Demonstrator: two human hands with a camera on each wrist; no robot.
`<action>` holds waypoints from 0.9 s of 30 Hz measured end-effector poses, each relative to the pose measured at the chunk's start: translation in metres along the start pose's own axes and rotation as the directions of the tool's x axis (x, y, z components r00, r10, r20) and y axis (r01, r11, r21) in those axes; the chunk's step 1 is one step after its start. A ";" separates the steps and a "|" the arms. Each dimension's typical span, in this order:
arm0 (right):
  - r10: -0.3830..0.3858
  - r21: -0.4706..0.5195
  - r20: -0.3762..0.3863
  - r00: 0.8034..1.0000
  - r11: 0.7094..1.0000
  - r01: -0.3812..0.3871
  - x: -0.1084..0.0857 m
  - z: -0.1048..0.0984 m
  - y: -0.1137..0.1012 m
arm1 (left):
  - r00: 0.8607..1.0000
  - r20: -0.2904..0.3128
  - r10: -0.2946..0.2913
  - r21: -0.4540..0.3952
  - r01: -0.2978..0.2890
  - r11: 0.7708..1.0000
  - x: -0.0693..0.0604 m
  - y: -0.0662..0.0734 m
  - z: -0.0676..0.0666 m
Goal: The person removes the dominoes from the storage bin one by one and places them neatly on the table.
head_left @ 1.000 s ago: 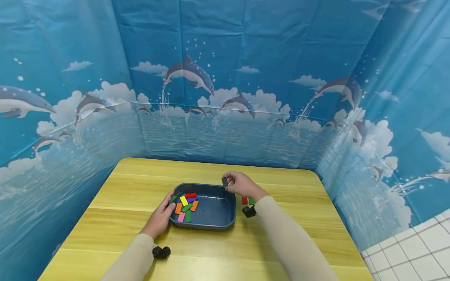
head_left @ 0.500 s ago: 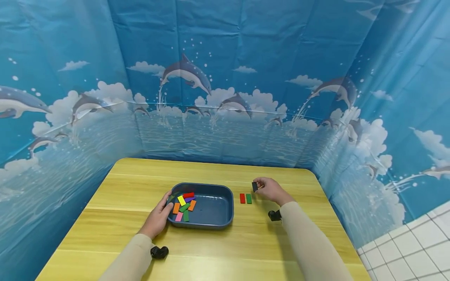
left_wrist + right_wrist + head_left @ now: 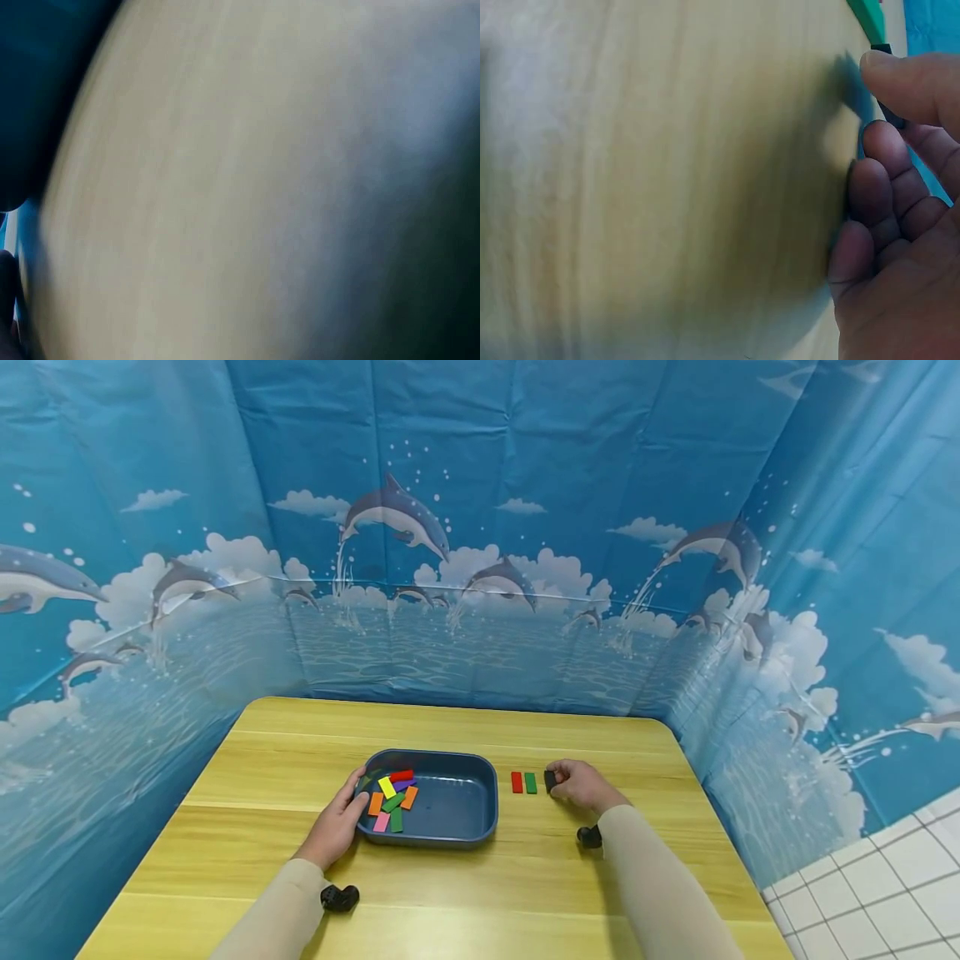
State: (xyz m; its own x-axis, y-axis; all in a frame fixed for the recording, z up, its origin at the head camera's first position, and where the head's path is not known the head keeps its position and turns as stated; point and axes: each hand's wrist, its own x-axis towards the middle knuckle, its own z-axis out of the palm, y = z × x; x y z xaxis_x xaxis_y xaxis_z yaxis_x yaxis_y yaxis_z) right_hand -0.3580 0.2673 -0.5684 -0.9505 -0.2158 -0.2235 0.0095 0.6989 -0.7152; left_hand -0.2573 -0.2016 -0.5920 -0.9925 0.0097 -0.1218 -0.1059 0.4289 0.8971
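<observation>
- The person's right grip (image 3: 583,787) was pinched on 1 black block (image 3: 551,782), over the right part of the tabletop (image 3: 450,902).
- The black block's long side ran from near to far, with its 2 short ends facing the near and far edges. I could not tell if it touched the tabletop.
- Just left of it lay 1 green block (image 3: 531,783), then 1 red block (image 3: 517,782). Their long sides ran near to far too, so the 3 made a row.
- The person's left grip (image 3: 336,829) was clamped on the left side of 1 dark blue tray (image 3: 453,810).
- In the tray were at least 8 more blocks, bunched at the left: 2 orange pieces (image 3: 376,804), 2 green pieces (image 3: 397,821), 1 red piece (image 3: 402,776), 1 yellow piece (image 3: 387,787), 1 purple piece (image 3: 405,784) and 1 pink piece (image 3: 382,822).
- Those pointed all ways: the red piece lay nearly sideways, and 1 of the green pieces lay aslant.
</observation>
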 end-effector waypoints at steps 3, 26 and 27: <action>0.012 -0.010 -0.007 1.000 1.000 -0.012 -0.001 0.003 0.000 | 1.000 -0.001 0.000 0.002 0.000 1.000 0.000 0.000 0.000; 0.018 -0.028 -0.005 1.000 0.999 -0.018 0.001 0.012 0.004 | 1.000 -0.002 0.006 0.000 -0.006 1.000 -0.001 0.001 0.000; 0.016 -0.027 -0.006 1.000 0.999 -0.017 0.002 0.012 0.004 | 1.000 -0.002 0.005 -0.001 -0.005 1.000 -0.001 0.001 0.000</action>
State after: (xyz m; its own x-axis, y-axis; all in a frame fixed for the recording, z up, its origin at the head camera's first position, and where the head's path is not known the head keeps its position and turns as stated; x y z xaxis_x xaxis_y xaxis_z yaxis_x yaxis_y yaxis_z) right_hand -0.3558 0.2618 -0.5799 -0.9520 -0.2003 -0.2313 0.0168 0.7207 -0.6931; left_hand -0.2559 -0.2011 -0.5914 -0.9931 0.0100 -0.1164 -0.1010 0.4279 0.8982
